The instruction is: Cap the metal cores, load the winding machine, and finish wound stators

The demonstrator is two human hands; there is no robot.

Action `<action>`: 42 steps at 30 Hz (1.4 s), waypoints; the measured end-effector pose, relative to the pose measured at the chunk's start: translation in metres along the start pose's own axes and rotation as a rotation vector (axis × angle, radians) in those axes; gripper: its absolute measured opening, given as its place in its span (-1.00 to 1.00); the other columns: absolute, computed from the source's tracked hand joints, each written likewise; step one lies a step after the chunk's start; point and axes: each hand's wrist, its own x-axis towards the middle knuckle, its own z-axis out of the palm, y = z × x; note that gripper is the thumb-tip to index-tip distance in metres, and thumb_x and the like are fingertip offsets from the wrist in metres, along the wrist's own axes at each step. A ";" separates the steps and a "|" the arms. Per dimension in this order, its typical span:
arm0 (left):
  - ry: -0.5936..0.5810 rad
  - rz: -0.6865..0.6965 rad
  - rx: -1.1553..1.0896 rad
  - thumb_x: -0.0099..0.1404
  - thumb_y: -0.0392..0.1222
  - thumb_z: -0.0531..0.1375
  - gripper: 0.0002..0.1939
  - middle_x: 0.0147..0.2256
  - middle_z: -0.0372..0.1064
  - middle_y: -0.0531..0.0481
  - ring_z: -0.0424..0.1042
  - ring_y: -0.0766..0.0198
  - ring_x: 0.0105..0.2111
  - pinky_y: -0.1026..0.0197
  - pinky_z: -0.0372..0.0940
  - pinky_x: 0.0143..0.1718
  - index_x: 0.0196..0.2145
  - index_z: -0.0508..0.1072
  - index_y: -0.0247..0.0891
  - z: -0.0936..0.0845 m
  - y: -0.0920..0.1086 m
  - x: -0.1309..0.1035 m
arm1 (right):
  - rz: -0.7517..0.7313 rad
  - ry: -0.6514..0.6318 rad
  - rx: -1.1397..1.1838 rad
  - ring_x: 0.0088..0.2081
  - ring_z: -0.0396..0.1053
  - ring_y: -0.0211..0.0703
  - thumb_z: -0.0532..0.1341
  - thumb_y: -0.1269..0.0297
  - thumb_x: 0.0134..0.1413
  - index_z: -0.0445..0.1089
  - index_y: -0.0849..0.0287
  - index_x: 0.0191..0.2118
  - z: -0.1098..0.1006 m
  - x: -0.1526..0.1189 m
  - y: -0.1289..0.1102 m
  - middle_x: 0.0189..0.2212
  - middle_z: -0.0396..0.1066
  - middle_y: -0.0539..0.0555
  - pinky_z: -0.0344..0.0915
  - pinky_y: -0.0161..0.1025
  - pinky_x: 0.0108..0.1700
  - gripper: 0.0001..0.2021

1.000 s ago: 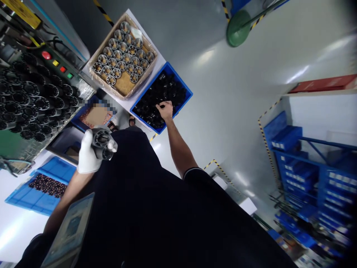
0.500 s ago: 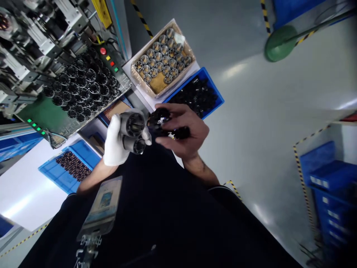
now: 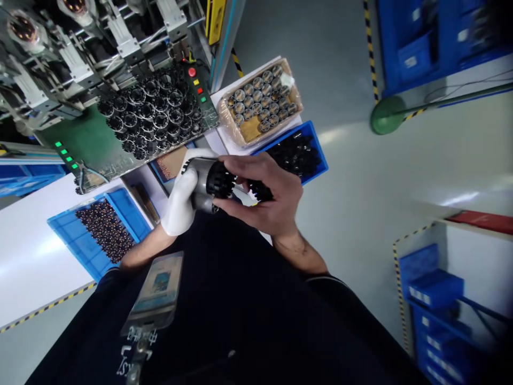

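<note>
Left hand, gloved, grips grey cylinder, long axis pointing right. Right hand clasps black ring touching the cylinder's right end.

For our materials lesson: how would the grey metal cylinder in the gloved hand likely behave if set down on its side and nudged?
The grey metal cylinder looks round, so it would probably roll. It appears metallic, hence likely rigid and heavy for its size. The left hand wraps around it, suggesting a smooth surface.

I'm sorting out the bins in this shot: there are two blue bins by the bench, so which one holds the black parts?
The blue bin just beyond the bare right hand, beside the cardboard box, holds black parts. The other blue bin, left of the gloved left hand, holds small brownish ones.
</note>
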 end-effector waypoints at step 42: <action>0.396 0.049 -0.376 0.75 0.00 0.24 -0.70 -0.15 0.64 0.04 0.66 0.20 -0.02 0.08 0.56 0.15 -0.13 0.62 -0.20 -0.016 0.033 0.029 | 0.069 -0.108 0.046 0.21 0.72 0.22 0.65 -0.11 0.32 0.75 -0.29 0.19 0.060 0.017 0.003 0.18 0.72 0.07 0.75 0.25 0.33 -0.61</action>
